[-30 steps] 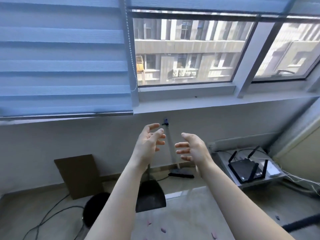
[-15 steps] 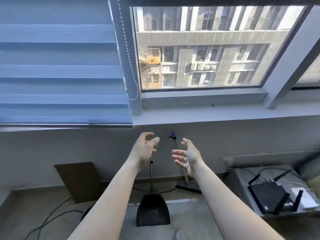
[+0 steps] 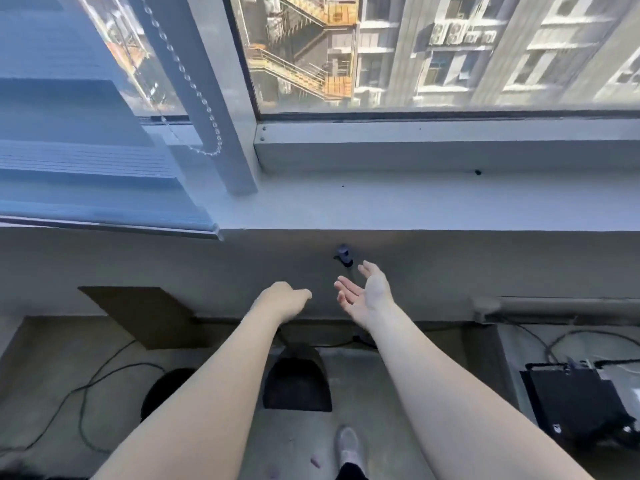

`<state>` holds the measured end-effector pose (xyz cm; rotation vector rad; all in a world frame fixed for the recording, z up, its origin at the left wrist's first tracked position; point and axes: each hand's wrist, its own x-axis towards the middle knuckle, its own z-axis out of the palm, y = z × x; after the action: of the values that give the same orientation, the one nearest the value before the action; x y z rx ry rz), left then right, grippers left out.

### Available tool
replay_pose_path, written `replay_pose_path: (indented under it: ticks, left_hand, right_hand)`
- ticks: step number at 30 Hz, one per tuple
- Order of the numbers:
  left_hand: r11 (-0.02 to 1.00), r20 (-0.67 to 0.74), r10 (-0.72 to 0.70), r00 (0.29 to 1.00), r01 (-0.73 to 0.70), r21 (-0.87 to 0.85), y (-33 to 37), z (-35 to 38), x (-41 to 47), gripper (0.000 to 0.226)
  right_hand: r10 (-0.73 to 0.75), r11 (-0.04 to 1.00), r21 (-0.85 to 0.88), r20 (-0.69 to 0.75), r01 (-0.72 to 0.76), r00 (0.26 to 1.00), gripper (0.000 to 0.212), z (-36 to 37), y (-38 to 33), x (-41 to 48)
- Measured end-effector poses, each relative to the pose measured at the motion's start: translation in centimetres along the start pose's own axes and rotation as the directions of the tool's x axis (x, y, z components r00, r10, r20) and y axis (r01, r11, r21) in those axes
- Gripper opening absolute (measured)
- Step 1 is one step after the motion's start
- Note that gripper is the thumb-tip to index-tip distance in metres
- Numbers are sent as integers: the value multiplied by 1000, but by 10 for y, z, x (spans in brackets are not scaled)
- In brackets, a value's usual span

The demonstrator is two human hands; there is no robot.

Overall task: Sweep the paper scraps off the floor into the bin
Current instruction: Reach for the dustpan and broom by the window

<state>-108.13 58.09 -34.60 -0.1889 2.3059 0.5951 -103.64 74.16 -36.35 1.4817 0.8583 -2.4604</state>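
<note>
Head view, right hand [image 3: 371, 296] splayed, left hand [image 3: 282, 301] curled

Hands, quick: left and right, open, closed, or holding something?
Left hand: fingers curled at the top of the dustpan handle; a grip cannot be told.
Right hand: open, holding nothing, beside the broom handle.
</note>
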Motion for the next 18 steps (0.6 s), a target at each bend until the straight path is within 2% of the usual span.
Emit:
replay_pose_path:
  ticks: [4, 7, 10, 13, 18]
  left_hand:
    - [986, 70, -143, 987, 136, 95, -12, 20, 34, 49]
    - [975, 107, -199, 974, 186, 118, -16, 31, 51, 30]
    - [957, 137, -231, 963, 199, 211, -21, 43, 66, 21]
    - [931, 184, -252, 950, 187, 314, -24, 55, 77, 26]
    - [826, 316, -270, 910, 51, 561, -35, 83, 95, 32]
  right_hand:
    - [27, 989, 146, 28, -31, 999, 31, 2, -4, 37]
    - [60, 978, 194, 63, -71, 996, 34, 11, -4, 62]
    - [90, 981, 168, 69, -101, 994, 27, 19, -4, 81]
    - [147, 979, 136, 60, -154, 987, 18, 27, -3, 94]
    - [215, 964, 156, 32, -217, 976, 17, 38, 14, 118]
